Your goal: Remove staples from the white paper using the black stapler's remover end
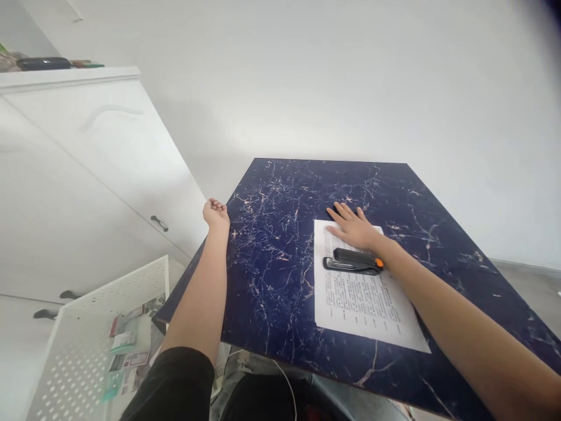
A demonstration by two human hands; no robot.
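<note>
My right hand (353, 229) lies flat with its fingers spread, palm down over the top edge of a printed sheet of paper (355, 307). Its fingertips reach past the paper onto the dark blue marbled table (280, 275). Just below this hand, near the wrist, a black stapler (353, 261) with an orange tip rests on its side on the sheet. At the table's left edge, my left hand (215, 213) is curled into a loose fist, with nothing visible in it.
White cabinets (100, 152) with dark handles stand to the left, several items on top. A white perforated basket (74, 345) holding packets sits low beside the table's left side. A plain white wall (333, 88) rises behind the table.
</note>
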